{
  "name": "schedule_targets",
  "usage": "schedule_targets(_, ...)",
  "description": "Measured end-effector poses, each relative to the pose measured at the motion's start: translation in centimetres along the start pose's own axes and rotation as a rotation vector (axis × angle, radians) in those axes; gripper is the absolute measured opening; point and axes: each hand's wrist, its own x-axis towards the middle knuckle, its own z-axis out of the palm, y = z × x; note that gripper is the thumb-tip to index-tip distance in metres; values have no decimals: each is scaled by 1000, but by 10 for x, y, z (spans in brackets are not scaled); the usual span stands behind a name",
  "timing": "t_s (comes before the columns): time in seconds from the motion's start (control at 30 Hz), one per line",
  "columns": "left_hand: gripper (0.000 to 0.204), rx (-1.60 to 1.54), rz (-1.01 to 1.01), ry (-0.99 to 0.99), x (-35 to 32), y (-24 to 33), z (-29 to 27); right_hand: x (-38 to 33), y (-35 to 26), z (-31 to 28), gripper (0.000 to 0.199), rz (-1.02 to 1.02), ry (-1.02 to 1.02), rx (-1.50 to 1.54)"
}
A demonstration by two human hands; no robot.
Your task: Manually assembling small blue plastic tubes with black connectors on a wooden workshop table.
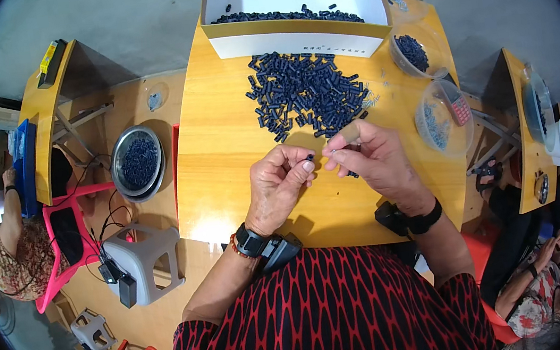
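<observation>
Both forearms come up from six o'clock and converge toward the centre, elbows spread wide. The left hand [279, 178] is curled, knuckles toward ten o'clock, its thumb and forefinger pinched together at three o'clock of the palm. The right hand [372, 156] lies back-up, fingers bent and pointing toward nine o'clock, their tips gathered into a closed grip. The two grips sit just beside each other, fingertips nearly meeting. Each wrist wears a dark band.

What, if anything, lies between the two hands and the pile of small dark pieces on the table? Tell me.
Nothing visible does. The left hand pinches one small dark piece and the right hand meets it just short of the pile. Only bare yellow table lies between; the pile's near edge almost touches the right fingers.
</observation>
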Motion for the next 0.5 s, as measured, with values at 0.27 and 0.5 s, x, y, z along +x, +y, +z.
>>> schedule_targets(0.27, 11, -8, 21, -25, 0, 0, -2, 5, 10, 6, 7, 3, 3, -94)
schedule_targets(0.5, 10, -22, 14, -27, 1, -1, -3, 7, 17, 7, 10, 15, 33, -36)
